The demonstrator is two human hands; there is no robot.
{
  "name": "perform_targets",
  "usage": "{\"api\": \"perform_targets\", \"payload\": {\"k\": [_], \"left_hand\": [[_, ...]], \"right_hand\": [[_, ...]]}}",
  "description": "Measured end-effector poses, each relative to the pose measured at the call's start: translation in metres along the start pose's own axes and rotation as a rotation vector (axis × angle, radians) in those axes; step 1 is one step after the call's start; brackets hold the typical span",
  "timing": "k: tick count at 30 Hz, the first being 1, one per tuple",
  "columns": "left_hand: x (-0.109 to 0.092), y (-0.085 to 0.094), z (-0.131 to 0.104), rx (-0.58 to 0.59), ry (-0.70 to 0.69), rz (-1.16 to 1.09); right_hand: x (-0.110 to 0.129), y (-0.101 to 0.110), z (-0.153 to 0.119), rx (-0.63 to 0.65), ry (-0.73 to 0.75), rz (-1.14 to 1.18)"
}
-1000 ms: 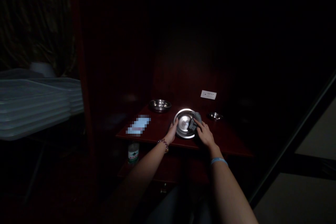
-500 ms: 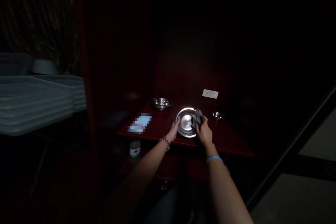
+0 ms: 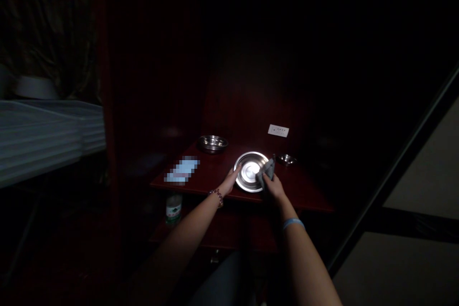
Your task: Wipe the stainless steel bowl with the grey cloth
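Note:
A round, shiny metal dish (image 3: pixel 247 182) is held tilted over the dark red shelf (image 3: pixel 211 172), its inside facing me. My left hand (image 3: pixel 229 182) grips the dish's left rim, thumb over the edge. In my right hand (image 3: pixel 275 187) is a crumpled grey cloth (image 3: pixel 266 172), pressed against the right side of the dish. The fingers under the cloth are partly hidden. Behind and left of the dish stands a metal bowl (image 3: pixel 213 143), which may be a stack. A smaller metal bowl (image 3: pixel 287 159) sits behind and to the right.
A blurred-out, pale flat thing (image 3: pixel 182 170) lies on the shelf's left part. Below it stands a bottle with a green label (image 3: pixel 173 209). A white socket plate (image 3: pixel 278 130) is on the back wall. Stacked clear plastic containers (image 3: pixel 50 134) are at far left.
My right hand and the cloth have shifted down along the dish's right side, and the cloth now hangs more spread out. The whole view has slid slightly, with things appearing further left.

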State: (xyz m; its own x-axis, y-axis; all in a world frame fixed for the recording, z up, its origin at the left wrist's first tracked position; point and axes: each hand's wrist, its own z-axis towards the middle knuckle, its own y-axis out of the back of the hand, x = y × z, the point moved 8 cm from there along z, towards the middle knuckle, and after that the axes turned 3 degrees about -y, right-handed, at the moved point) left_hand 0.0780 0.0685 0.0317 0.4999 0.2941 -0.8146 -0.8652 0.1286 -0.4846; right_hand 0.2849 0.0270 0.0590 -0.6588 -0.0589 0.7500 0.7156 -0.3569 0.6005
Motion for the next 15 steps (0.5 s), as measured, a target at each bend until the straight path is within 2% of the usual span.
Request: {"api": "perform_targets", "payload": {"k": [5, 11, 15], "left_hand": [[0.0, -0.001, -0.001, 0.027, -0.017, 0.013], [0.004, 0.01, 0.0, -0.066, -0.009, -0.002], [0.002, 0.014, 0.001, -0.113, -0.034, 0.029]], "right_hand": [[-0.011, -0.009, 0.006, 0.087, -0.088, 0.048], [0.007, -0.015, -0.005, 0.002, -0.181, -0.224], [0.021, -0.017, -0.013, -0.037, -0.18, -0.303]]}}
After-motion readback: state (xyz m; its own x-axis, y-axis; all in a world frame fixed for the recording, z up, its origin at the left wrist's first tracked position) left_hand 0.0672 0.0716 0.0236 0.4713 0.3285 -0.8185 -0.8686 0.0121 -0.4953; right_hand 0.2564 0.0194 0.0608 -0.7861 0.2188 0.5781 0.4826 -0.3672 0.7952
